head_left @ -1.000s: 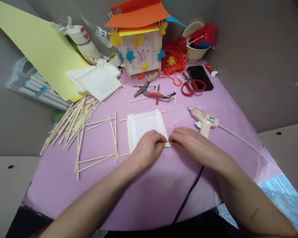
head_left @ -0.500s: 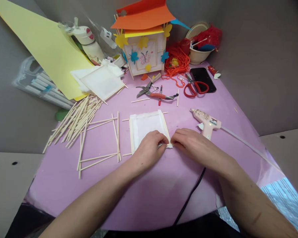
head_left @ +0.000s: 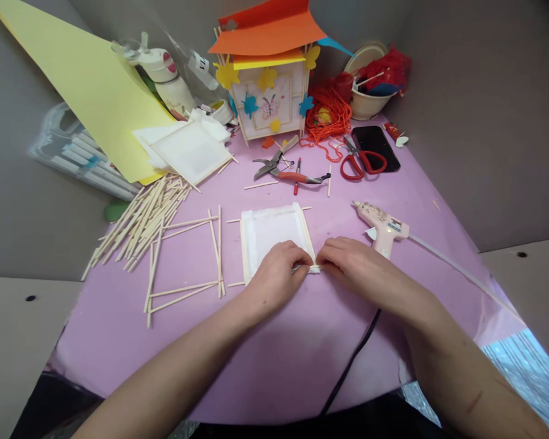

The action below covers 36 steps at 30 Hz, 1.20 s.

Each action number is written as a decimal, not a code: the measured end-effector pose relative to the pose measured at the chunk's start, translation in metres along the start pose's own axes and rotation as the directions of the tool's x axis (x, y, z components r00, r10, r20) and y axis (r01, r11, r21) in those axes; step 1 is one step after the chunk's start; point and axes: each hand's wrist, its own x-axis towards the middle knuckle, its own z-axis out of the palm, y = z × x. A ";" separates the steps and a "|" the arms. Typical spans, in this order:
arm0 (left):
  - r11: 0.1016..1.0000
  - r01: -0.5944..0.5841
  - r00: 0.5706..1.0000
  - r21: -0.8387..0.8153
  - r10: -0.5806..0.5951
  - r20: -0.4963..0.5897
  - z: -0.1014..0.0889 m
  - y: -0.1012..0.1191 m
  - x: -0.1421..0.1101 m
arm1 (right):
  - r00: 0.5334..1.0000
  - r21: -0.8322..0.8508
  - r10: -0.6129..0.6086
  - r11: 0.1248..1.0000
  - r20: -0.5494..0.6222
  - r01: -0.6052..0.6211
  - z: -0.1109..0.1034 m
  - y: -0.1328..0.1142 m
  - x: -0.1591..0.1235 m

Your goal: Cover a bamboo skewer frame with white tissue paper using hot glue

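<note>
A square stick frame covered with white paper (head_left: 274, 228) lies flat on the pink tabletop, its stick ends poking out at the corners. At its near right corner, my left hand (head_left: 281, 265) pinches the near edge, fingers curled over the stick and paper. Close beside it, my right hand (head_left: 348, 259) is closed on the end of the stick at the same corner. The fingertips of both hands nearly meet there, and my left hand covers much of the near edge. To the right of my right hand lies a pale pink glue gun (head_left: 382, 225) with a glue stick in its back.
Bare stick frames (head_left: 185, 262) and a stick pile (head_left: 141, 219) lie left. Pruning shears (head_left: 293, 174), red-handled scissors (head_left: 361, 164) and a phone (head_left: 377, 146) lie beyond. A decorated paper house (head_left: 268, 91) stands at the back. A black cord (head_left: 354, 356) crosses the near tabletop.
The whole view has shifted very slightly. Both hands stay at the same corner of the paper-covered frame, with no clear movement.
</note>
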 end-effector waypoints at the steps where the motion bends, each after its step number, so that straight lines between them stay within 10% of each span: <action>1: 1.000 -0.004 1.000 0.003 0.004 -0.003 0.000 0.000 0.000 | 1.000 -0.002 0.000 1.000 -0.001 0.000 0.000 0.000 0.000; 36: 0.963 -0.150 0.988 0.225 0.151 0.011 0.001 0.010 -0.011 | 0.997 0.025 0.003 1.000 -0.081 -0.001 -0.005 -0.007 -0.013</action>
